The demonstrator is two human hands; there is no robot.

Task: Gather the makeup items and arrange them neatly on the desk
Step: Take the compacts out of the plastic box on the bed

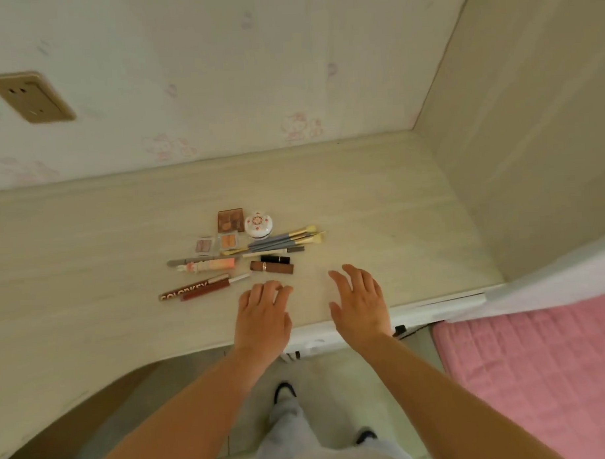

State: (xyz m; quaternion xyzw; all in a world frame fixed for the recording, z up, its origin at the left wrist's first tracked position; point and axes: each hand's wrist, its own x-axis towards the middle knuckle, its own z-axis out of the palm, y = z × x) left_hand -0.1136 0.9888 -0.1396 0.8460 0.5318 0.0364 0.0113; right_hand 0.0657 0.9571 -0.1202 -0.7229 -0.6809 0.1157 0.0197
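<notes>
On the pale wood-grain table [88,236], the makeup items lie clustered together near the middle. At the far edge of the cluster: a square brown palette [230,220] with a round white patterned jar [258,224] just beside it on the right. Nearer: two small square compacts [216,243], side by side. Right of these, a bundle of blue-handled brushes [284,239], bristles pointing right. Below the brushes, a black lipstick [275,259] and a brown lipstick [271,266], lying parallel. To the left, a pink-and-white tube [208,266], then a dark red lip gloss [198,289] marked "COLORKEY", nearest the front edge.

Left hand [263,316]: palm down, fingers loosely bent, holding nothing, just in front of the brown lipstick. Right hand [360,304]: palm down, fingers spread and relaxed, holding nothing, apart from the cluster. Contact with the table cannot be determined for either hand.

A pink quilted bed [539,375] sits at lower right.
</notes>
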